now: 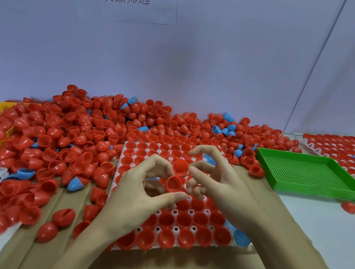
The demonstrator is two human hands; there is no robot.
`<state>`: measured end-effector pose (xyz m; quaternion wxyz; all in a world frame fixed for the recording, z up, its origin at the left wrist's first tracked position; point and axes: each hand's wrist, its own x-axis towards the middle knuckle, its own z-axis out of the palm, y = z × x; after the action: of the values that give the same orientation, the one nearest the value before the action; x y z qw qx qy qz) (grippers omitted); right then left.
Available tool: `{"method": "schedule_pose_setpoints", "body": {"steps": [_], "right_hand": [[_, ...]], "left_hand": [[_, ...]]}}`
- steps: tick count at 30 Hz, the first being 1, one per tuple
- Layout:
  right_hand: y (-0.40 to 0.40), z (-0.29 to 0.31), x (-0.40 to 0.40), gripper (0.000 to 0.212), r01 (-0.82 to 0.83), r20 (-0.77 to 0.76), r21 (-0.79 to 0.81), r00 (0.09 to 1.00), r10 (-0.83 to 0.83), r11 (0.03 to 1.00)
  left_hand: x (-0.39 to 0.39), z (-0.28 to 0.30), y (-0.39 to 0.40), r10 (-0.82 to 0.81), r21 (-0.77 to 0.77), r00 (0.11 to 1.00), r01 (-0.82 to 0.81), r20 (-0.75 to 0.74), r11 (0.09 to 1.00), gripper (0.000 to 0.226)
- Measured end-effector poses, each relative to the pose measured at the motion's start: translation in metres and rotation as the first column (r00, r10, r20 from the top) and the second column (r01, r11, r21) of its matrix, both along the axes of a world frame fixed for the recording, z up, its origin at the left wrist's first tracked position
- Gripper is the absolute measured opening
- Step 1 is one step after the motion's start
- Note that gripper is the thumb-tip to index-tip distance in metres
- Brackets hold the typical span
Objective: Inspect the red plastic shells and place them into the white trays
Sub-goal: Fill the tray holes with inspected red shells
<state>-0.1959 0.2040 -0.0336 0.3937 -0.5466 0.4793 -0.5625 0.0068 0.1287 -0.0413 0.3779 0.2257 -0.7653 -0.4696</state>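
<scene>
Ok, inspect step imo: my left hand [141, 194] fingers pinch a red shell [173, 182] above the white tray [120, 169]; right hand [217, 184] fingers curled round another shell [180, 166]. Next: seat both in free pockets.

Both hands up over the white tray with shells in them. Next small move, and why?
Probably seat the open-side-up red shell pinched by the left hand into a free cell of the white tray. It hovers above the tray; the right hand holds a second shell.

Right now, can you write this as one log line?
step: inspect | left hand: holds shell | right hand: holds shell 2 | over: tray
</scene>
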Motion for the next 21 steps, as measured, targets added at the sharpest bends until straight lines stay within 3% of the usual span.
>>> {"method": "schedule_pose_setpoints", "body": {"steps": [4, 7, 10, 13, 17, 21], "right_hand": [[0.002, -0.001, 0.003, 0.014, 0.014, -0.148, -0.110, 0.989, -0.031, 0.994], [0.002, -0.004, 0.009, 0.018, 0.022, -0.355, -0.177, 0.931, -0.085, 0.984], [-0.001, -0.008, 0.012, 0.017, 0.058, -0.437, -0.188, 0.889, -0.137, 0.981], [0.000, -0.006, 0.010, 0.013, 0.084, -0.440, -0.186, 0.884, -0.160, 0.979], [0.006, 0.010, -0.006, 0.011, 0.143, -0.364, -0.132, 0.914, -0.182, 0.981], [0.028, 0.017, -0.040, 0.013, 0.275, -0.269, -0.049, 0.922, -0.278, 0.960]], "left_hand": [[0.000, -0.001, 0.001, 0.069, -0.026, 0.998, -0.069, 0.000, 0.997, 0.040], [0.001, -0.001, 0.001, 0.087, -0.082, 0.996, -0.086, 0.012, 0.993, 0.039], [0.001, -0.003, 0.002, 0.115, -0.185, 0.992, -0.105, 0.047, 0.977, 0.037], [0.001, -0.002, 0.003, 0.089, -0.220, 0.995, -0.078, 0.043, 0.972, 0.037], [0.007, 0.003, -0.003, 0.025, -0.147, 1.000, -0.023, 0.013, 0.989, 0.041], [0.013, 0.005, -0.015, 0.206, -0.064, 0.976, -0.211, -0.075, 0.975, 0.024]]}}
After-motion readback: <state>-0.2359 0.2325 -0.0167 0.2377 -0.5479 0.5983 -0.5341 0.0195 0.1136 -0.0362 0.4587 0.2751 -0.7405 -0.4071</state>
